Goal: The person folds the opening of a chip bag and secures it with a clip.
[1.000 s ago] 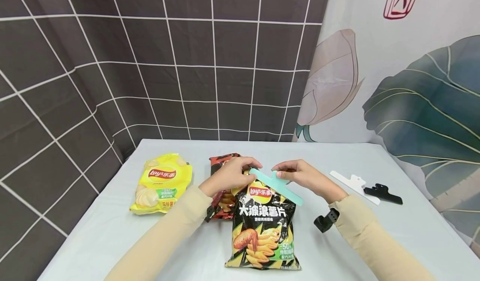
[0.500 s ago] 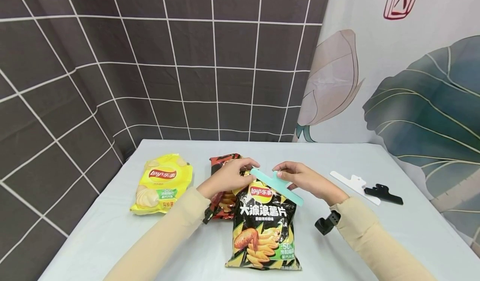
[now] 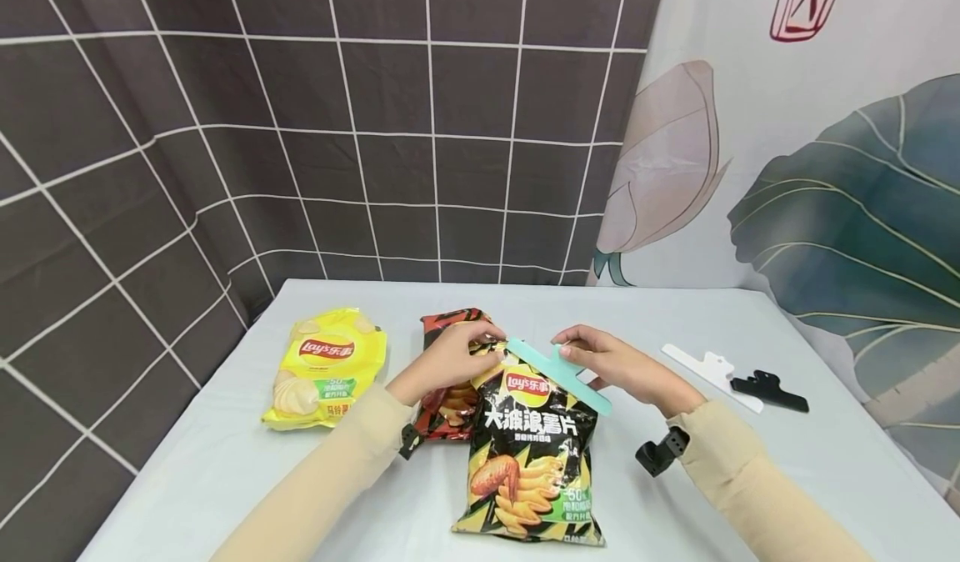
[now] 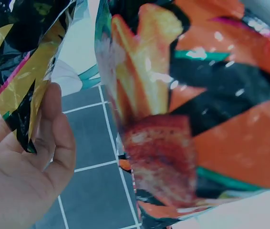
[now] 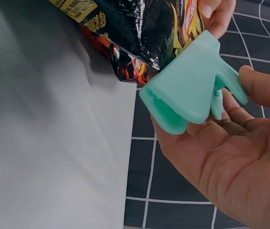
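A black chip bag (image 3: 528, 462) lies front up near the table's middle. At its upper left corner my left hand (image 3: 450, 358) pinches the film; the left wrist view shows this corner (image 4: 18, 102) between thumb and fingers. Along the bag's slanted top right edge sits a mint-green bag clip (image 3: 561, 376). My right hand (image 3: 613, 363) grips the clip by its handles, thumb on one side and fingers on the other, as the right wrist view shows. How far the clip's jaws reach over the bag is hidden.
A red chip bag (image 3: 442, 418) lies partly under the black one and my left hand. Further left is a yellow chip bag (image 3: 326, 370). On the right rest a white bag clip (image 3: 705, 370) and a black bag clip (image 3: 771, 390), close together on the white table (image 3: 697, 495).
My left hand has slid slightly left, away from the clip's upper end. The clip and the bag's top have shifted a little right, with my right hand still on the clip.
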A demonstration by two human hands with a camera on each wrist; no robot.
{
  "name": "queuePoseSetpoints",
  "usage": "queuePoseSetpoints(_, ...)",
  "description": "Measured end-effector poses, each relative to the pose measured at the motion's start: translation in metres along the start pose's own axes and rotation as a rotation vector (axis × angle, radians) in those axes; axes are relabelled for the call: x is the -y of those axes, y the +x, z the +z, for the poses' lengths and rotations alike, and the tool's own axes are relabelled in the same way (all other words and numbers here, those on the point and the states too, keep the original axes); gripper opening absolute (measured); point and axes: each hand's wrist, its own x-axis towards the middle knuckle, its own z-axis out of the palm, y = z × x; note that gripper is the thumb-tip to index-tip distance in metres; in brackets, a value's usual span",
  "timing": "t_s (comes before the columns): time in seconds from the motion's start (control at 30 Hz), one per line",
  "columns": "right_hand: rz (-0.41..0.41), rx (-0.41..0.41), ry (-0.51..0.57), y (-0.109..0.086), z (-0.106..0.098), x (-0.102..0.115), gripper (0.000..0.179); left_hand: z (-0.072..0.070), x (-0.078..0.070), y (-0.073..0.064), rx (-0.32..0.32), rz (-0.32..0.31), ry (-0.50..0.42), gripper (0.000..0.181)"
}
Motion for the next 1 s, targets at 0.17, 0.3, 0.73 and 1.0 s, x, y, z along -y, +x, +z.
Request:
queuePoseSetpoints(0.17, -0.006, -0.016, 0.014, -0.002, 0.000, -0.004, 0.054, 0.003, -0.002, -0.005, -0.034, -0.074, -0.025, 0.030)
queuePoseSetpoints(0.3, -0.009, -0.026, 0.019, -0.004, 0.001, -0.007, 0.060, 0.005, 0.000, -0.007, -0.058, -0.088, -0.037, 0.029)
queuePoseSetpoints(0.73, 0.032, -0.051, 0.059, -0.007, 0.004, -0.018, 0.070, 0.016, 0.005, -0.018, -0.195, -0.163, -0.234, 0.036)
queuePoseSetpoints(1.0, 0.051, -0.093, 0.056, -0.013, 0.011, -0.021, 0.062, 0.023, 0.011, -0.022, -0.193, -0.287, -0.427, 0.053)
